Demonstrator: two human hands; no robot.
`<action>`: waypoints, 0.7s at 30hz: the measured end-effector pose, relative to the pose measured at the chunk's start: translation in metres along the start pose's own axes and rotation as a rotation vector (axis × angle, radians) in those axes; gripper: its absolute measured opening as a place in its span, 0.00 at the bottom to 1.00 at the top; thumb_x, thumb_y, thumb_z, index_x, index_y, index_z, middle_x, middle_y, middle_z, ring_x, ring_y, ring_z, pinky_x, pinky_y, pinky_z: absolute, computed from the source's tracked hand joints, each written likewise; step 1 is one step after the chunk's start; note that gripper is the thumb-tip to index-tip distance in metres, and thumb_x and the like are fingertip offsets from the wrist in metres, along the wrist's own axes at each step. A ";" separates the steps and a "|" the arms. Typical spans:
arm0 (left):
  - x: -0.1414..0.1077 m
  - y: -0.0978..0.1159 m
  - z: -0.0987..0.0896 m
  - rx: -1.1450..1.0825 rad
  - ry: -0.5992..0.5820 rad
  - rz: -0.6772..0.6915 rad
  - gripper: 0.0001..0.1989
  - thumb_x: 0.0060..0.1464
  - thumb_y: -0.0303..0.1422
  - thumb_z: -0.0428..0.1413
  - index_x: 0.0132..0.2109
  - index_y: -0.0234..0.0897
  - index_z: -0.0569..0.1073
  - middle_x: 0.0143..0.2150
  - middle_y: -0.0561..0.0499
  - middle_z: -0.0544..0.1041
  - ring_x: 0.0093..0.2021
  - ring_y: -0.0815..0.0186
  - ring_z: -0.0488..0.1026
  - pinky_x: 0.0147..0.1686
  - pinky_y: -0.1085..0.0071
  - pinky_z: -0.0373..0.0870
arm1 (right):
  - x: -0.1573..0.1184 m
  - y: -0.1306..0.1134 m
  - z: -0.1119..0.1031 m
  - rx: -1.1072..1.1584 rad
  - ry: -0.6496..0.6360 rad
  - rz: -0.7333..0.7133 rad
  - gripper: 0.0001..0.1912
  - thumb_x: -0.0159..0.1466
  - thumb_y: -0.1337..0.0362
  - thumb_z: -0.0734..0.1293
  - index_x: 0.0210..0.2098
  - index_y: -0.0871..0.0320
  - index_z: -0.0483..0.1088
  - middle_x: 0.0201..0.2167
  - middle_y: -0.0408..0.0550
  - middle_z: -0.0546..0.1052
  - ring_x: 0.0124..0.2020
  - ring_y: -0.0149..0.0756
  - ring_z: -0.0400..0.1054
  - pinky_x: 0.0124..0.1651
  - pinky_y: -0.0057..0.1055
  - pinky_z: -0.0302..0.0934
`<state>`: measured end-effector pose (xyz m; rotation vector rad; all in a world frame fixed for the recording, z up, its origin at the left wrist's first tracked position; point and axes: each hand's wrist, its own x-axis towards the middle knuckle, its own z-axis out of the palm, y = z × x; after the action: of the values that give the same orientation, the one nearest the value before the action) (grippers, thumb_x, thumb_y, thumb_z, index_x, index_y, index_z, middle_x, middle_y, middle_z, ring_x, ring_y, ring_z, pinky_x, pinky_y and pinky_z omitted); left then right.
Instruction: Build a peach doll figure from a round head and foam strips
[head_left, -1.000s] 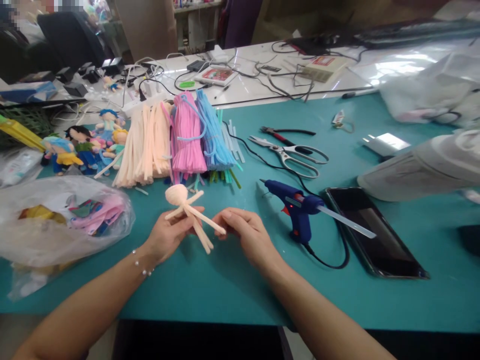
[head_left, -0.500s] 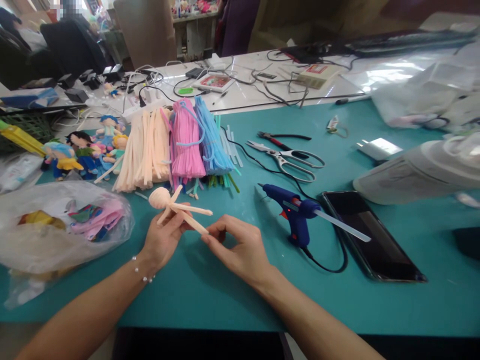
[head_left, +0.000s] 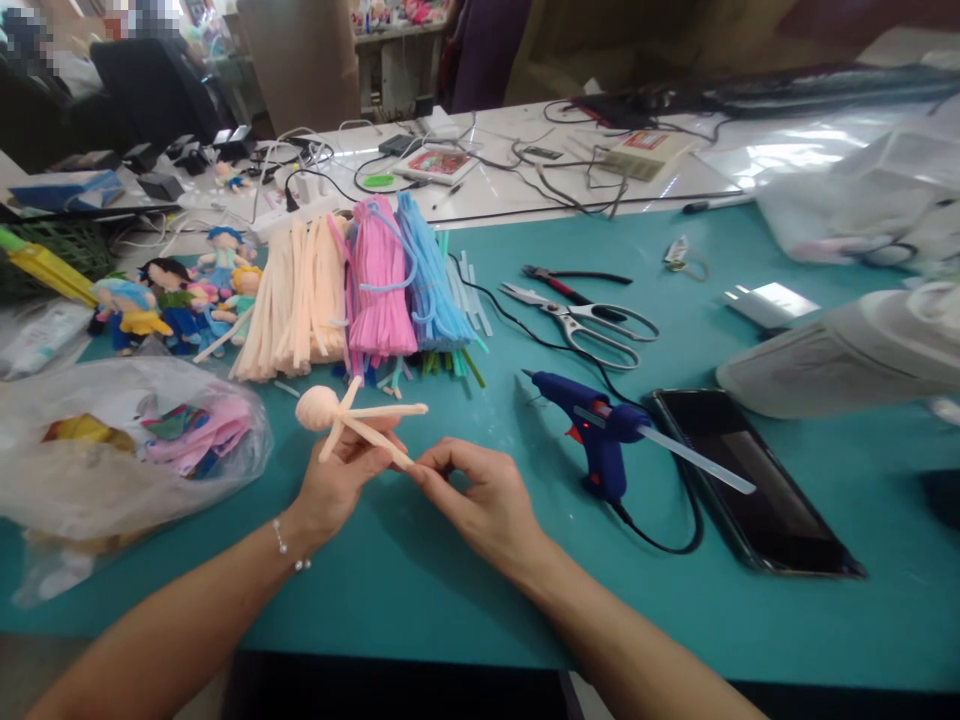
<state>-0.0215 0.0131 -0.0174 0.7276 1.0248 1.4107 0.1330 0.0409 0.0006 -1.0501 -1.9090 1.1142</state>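
Observation:
A peach pipe-cleaner doll figure point(head_left: 318, 408) with a round coiled head, two short arms and two long legs is held above the green mat. My left hand point(head_left: 337, 485) is closed on its body and the near leg. At that leg's tip, the thumb and forefinger of my right hand point(head_left: 480, 495) pinch the end. Behind the doll stand bundles of peach pipe cleaners point(head_left: 300, 300), pink pipe cleaners point(head_left: 381, 290) and blue pipe cleaners point(head_left: 431, 285). To the right of my right hand rests a blue glue gun point(head_left: 592, 430) with a clear glue stick in its back.
Scissors point(head_left: 585, 325) and red-and-black pliers point(head_left: 570, 285) lie beyond the glue gun. At right are a phone point(head_left: 757, 480) and a pale cup point(head_left: 832, 350). A plastic bag point(head_left: 217, 490) of colourful scraps lies left, with small finished dolls point(head_left: 169, 300) behind it.
My left fingers have shifted along the near leg toward its tip, and the doll has turned slightly. My right hand keeps its pinch. The whole view has shifted a little.

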 end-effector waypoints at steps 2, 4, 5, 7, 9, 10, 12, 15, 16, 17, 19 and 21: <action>0.000 -0.001 -0.002 0.019 -0.013 0.013 0.12 0.41 0.32 0.65 0.37 0.37 0.78 0.27 0.52 0.78 0.30 0.68 0.74 0.33 0.71 0.72 | 0.000 0.000 0.000 0.021 -0.016 0.025 0.14 0.60 0.60 0.63 0.20 0.58 0.66 0.18 0.44 0.70 0.21 0.30 0.62 0.26 0.26 0.55; 0.000 -0.001 -0.003 0.041 -0.023 0.012 0.12 0.41 0.31 0.65 0.37 0.38 0.78 0.27 0.53 0.78 0.30 0.68 0.74 0.33 0.72 0.72 | 0.001 -0.001 0.000 0.042 -0.025 0.040 0.14 0.60 0.59 0.63 0.21 0.59 0.67 0.19 0.44 0.70 0.21 0.30 0.62 0.27 0.26 0.55; 0.000 -0.001 -0.003 0.054 -0.029 0.003 0.13 0.40 0.31 0.65 0.37 0.38 0.78 0.28 0.53 0.78 0.30 0.68 0.74 0.33 0.73 0.72 | 0.001 -0.001 0.000 0.052 -0.029 0.045 0.14 0.60 0.59 0.63 0.21 0.59 0.67 0.19 0.44 0.70 0.21 0.30 0.62 0.27 0.26 0.55; 0.000 -0.002 -0.003 0.082 -0.041 -0.022 0.13 0.38 0.31 0.66 0.36 0.37 0.78 0.28 0.53 0.79 0.29 0.68 0.75 0.32 0.72 0.73 | 0.001 -0.001 0.001 0.070 -0.041 0.056 0.14 0.60 0.59 0.62 0.21 0.59 0.67 0.19 0.44 0.70 0.22 0.30 0.61 0.27 0.26 0.56; -0.001 -0.002 -0.003 0.107 -0.042 -0.044 0.11 0.37 0.32 0.66 0.33 0.36 0.78 0.27 0.52 0.78 0.28 0.68 0.75 0.32 0.71 0.73 | 0.001 -0.002 0.001 0.084 -0.050 0.067 0.14 0.60 0.58 0.63 0.22 0.59 0.67 0.19 0.44 0.71 0.22 0.30 0.62 0.27 0.26 0.56; -0.002 -0.003 -0.003 0.119 -0.036 -0.049 0.11 0.37 0.32 0.66 0.31 0.36 0.77 0.26 0.53 0.78 0.28 0.68 0.74 0.32 0.71 0.74 | 0.001 -0.002 0.001 0.090 -0.051 0.070 0.14 0.60 0.58 0.63 0.22 0.58 0.68 0.19 0.44 0.71 0.22 0.31 0.62 0.27 0.27 0.57; -0.002 -0.003 -0.004 0.141 -0.016 -0.052 0.10 0.37 0.32 0.66 0.30 0.36 0.77 0.25 0.53 0.78 0.28 0.68 0.74 0.32 0.71 0.73 | 0.001 -0.003 0.000 0.110 -0.048 0.074 0.14 0.59 0.58 0.64 0.22 0.58 0.68 0.20 0.45 0.72 0.22 0.31 0.63 0.27 0.27 0.57; -0.002 -0.003 -0.005 0.168 0.000 -0.063 0.09 0.38 0.33 0.65 0.30 0.36 0.76 0.25 0.53 0.78 0.28 0.67 0.75 0.33 0.70 0.73 | 0.001 -0.004 -0.001 0.153 -0.040 0.110 0.11 0.58 0.59 0.65 0.23 0.59 0.70 0.21 0.46 0.73 0.23 0.32 0.64 0.29 0.28 0.58; -0.002 -0.002 -0.005 0.174 -0.005 -0.075 0.10 0.38 0.33 0.65 0.30 0.36 0.76 0.25 0.53 0.78 0.28 0.67 0.75 0.33 0.69 0.73 | 0.002 -0.005 -0.002 0.183 -0.029 0.138 0.11 0.58 0.59 0.65 0.25 0.58 0.71 0.22 0.46 0.74 0.24 0.32 0.64 0.29 0.28 0.59; -0.002 -0.002 -0.005 0.180 -0.015 -0.093 0.10 0.38 0.33 0.65 0.30 0.35 0.76 0.25 0.53 0.77 0.28 0.66 0.75 0.33 0.69 0.73 | 0.002 -0.004 -0.004 0.222 -0.013 0.173 0.10 0.58 0.58 0.64 0.27 0.58 0.71 0.23 0.46 0.74 0.25 0.33 0.65 0.29 0.28 0.59; -0.002 0.000 -0.004 0.197 -0.052 -0.145 0.11 0.37 0.34 0.66 0.30 0.35 0.75 0.24 0.53 0.77 0.27 0.66 0.75 0.32 0.68 0.73 | 0.004 -0.003 -0.006 0.325 0.032 0.248 0.12 0.58 0.56 0.63 0.30 0.59 0.72 0.24 0.46 0.74 0.25 0.33 0.65 0.29 0.28 0.60; -0.002 0.002 -0.002 0.218 -0.106 -0.210 0.12 0.36 0.34 0.66 0.30 0.34 0.75 0.22 0.53 0.76 0.25 0.66 0.75 0.30 0.70 0.72 | 0.006 -0.001 -0.009 0.411 0.060 0.310 0.16 0.59 0.53 0.62 0.31 0.60 0.72 0.24 0.46 0.73 0.25 0.32 0.65 0.30 0.29 0.61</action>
<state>-0.0242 0.0110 -0.0165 0.8187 1.1473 1.0799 0.1379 0.0488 0.0061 -1.1455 -1.4133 1.5492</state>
